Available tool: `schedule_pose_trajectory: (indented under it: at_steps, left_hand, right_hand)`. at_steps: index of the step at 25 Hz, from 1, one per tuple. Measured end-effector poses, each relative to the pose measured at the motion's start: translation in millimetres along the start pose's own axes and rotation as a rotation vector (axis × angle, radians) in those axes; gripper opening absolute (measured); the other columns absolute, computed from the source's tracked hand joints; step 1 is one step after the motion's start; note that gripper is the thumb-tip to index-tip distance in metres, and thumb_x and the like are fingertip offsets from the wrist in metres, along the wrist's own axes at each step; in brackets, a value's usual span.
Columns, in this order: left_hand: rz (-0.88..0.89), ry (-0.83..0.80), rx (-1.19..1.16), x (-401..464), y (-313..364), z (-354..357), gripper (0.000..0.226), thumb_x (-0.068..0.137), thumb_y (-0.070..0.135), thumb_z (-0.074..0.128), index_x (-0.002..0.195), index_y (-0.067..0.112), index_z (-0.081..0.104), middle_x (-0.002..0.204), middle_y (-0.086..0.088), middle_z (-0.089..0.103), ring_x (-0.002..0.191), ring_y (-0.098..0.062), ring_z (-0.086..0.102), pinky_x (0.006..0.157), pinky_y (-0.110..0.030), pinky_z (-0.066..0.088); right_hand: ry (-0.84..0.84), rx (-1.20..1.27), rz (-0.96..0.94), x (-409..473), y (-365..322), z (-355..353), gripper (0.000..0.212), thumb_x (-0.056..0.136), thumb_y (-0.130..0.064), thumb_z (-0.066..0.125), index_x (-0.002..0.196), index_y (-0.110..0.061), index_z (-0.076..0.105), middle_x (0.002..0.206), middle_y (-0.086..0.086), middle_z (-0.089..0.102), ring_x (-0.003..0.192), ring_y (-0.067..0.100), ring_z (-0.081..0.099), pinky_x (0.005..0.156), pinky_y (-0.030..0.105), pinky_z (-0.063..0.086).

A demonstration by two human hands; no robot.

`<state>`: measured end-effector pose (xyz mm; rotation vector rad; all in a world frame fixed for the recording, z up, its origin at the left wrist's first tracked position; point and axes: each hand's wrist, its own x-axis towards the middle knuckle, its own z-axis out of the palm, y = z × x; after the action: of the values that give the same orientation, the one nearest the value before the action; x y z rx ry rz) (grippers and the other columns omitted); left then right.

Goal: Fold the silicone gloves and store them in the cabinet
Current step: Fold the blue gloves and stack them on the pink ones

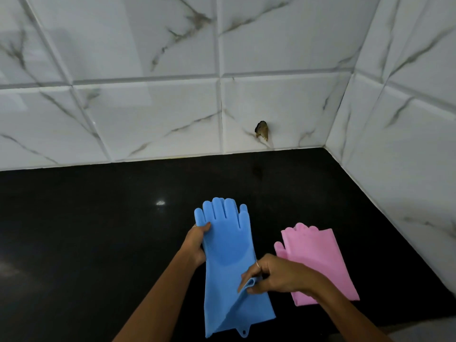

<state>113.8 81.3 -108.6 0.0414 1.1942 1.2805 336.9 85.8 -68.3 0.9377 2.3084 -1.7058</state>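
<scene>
Blue silicone gloves (227, 245) lie flat on the black countertop (98, 230), fingers pointing toward the wall, cuff near the front edge. My left hand (196, 241) grips their left edge near the thumb. My right hand (274, 275) pinches the right edge of the cuff part, lifting a fold of it. To the right lie pink silicone gloves (318, 260), folded over, with my right forearm crossing their near corner. No cabinet is in view.
White marble-pattern tiled walls (222, 95) close the counter at the back and on the right, forming a corner at the back right. A small dark broken hole (262, 130) marks the back wall just above the counter.
</scene>
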Motion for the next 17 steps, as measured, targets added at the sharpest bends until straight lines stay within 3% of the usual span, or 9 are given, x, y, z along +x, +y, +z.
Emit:
schedule_pose_trajectory:
  at_steps: [8,14,17]
  left_hand:
    - [0.087,-0.117,-0.014,0.1,11.7,9.9,0.044,0.090,0.009,0.058,0.133,0.019,0.051,0.131,-0.013,0.059,0.120,-0.035,0.055,0.103,-0.058,0.042]
    - [0.130,-0.004,0.220,6.6,12.4,14.1,0.040,0.091,0.009,0.059,0.130,0.013,0.051,0.129,-0.013,0.059,0.113,-0.030,0.059,0.099,-0.053,0.047]
    - [0.310,0.079,0.561,6.3,9.4,19.2,0.047,0.087,0.019,0.067,0.130,0.012,0.049,0.131,-0.010,0.057,0.105,-0.018,0.058,0.085,-0.036,0.051]
  right_hand:
    - [0.046,-0.026,0.032,3.6,11.6,-1.8,0.027,0.087,-0.010,0.063,0.114,-0.008,0.068,0.126,0.008,0.064,0.123,0.019,0.054,0.106,0.032,0.043]
    - [0.029,0.056,0.066,-0.7,19.5,8.2,0.024,0.086,-0.005,0.064,0.107,-0.014,0.072,0.128,-0.001,0.063,0.127,0.009,0.048,0.106,0.020,0.037]
    - [0.033,0.097,0.075,-5.0,23.2,16.2,0.025,0.084,-0.006,0.067,0.090,-0.030,0.073,0.127,-0.008,0.063,0.125,-0.004,0.044,0.109,0.020,0.031]
